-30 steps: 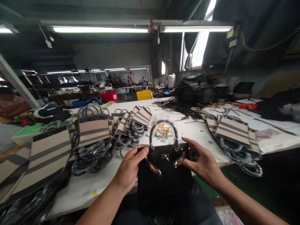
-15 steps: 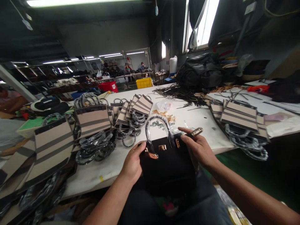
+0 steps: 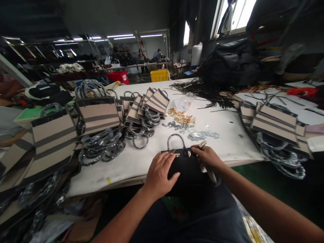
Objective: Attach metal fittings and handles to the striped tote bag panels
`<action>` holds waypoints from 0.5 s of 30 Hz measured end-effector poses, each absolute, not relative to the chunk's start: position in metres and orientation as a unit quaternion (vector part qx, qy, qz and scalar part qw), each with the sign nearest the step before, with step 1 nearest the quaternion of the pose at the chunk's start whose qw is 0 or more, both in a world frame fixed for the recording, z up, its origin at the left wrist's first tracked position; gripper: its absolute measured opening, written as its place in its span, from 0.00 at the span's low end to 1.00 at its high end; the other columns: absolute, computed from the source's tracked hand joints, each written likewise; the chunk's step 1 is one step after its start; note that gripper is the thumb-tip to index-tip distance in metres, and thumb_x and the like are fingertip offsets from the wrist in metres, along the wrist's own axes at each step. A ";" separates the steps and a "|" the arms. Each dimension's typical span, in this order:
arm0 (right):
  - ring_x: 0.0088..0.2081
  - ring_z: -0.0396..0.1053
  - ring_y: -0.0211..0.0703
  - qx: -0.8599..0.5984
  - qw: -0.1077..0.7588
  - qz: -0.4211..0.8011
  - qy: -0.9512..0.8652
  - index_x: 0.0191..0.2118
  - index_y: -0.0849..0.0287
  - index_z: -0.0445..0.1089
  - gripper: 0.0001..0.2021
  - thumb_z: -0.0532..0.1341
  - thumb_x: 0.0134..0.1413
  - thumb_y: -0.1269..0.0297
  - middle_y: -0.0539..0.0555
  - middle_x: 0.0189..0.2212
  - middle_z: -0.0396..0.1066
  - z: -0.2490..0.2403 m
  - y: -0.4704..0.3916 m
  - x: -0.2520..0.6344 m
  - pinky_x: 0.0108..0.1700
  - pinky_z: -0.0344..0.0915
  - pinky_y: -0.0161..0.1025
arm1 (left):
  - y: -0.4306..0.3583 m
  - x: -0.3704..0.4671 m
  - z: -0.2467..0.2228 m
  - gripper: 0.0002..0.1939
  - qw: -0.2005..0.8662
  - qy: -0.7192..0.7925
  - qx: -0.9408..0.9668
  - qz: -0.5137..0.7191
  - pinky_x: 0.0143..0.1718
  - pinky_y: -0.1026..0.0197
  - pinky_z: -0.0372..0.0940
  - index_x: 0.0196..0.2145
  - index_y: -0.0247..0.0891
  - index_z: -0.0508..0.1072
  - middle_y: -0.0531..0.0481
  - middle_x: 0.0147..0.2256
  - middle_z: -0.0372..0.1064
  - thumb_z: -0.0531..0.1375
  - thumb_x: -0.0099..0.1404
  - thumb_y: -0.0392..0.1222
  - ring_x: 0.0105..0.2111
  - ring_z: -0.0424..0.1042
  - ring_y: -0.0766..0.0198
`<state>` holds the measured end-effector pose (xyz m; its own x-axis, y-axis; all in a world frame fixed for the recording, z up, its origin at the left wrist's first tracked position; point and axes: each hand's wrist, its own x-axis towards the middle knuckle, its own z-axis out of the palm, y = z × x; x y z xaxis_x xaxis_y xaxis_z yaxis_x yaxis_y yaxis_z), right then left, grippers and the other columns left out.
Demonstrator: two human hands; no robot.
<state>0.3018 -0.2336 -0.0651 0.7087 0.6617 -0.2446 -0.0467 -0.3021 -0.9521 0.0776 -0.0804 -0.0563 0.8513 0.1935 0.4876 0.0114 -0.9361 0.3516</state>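
Observation:
A black handbag (image 3: 188, 170) leans at the table's front edge above my lap, its plastic-wrapped handle (image 3: 176, 135) standing up. Gold-coloured fittings, one of them an oblong buckle (image 3: 189, 154), show along its upper part. My left hand (image 3: 159, 175) lies over the bag's upper left, fingers stretched and thumb apart. At the upper right corner, my right hand (image 3: 210, 158) grips the bag between thumb and fingers. A strap end with an oblong metal plate (image 3: 203, 144) sticks up beside those fingers. The lower part of the bag is dark and hard to make out.
Beige-and-black striped bag pieces (image 3: 98, 113) with wrapped handles crowd the table's left; another stack (image 3: 275, 123) stands right. Gold-coloured hardware (image 3: 182, 116) and grey metal bits (image 3: 204, 135) lie in the middle. Black strips (image 3: 215, 96) are heaped behind. Two people sit far back.
My left hand has gone from holding the bag's left edge to lying across its upper front. The bag is tipped further from me, against the table edge. The view has shifted downward.

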 end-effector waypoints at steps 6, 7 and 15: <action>0.17 0.62 0.38 -0.770 0.488 0.341 -0.228 0.55 0.63 0.77 0.25 0.67 0.59 0.50 0.45 0.17 0.64 -0.070 -0.227 0.316 0.19 0.60 0.34 | -0.075 0.103 -0.090 0.48 0.188 0.118 0.955 0.199 0.65 0.39 0.61 0.74 0.44 0.51 0.40 0.68 0.61 0.70 0.63 0.41 0.66 0.62 0.42; 0.17 0.62 0.38 -0.776 0.481 0.338 -0.227 0.56 0.63 0.76 0.26 0.68 0.58 0.50 0.45 0.17 0.64 -0.068 -0.226 0.315 0.19 0.60 0.34 | -0.072 0.108 -0.092 0.49 0.193 0.129 0.953 0.195 0.63 0.39 0.62 0.74 0.45 0.51 0.40 0.67 0.63 0.71 0.62 0.42 0.64 0.63 0.42; 0.23 0.69 0.39 -0.795 0.507 0.257 -0.213 0.58 0.57 0.73 0.32 0.72 0.52 0.45 0.55 0.38 0.77 -0.065 -0.230 0.315 0.22 0.66 0.36 | -0.051 0.137 -0.100 0.43 0.248 0.173 0.935 0.186 0.54 0.44 0.65 0.61 0.42 0.68 0.44 0.49 0.75 0.79 0.51 0.47 0.52 0.69 0.45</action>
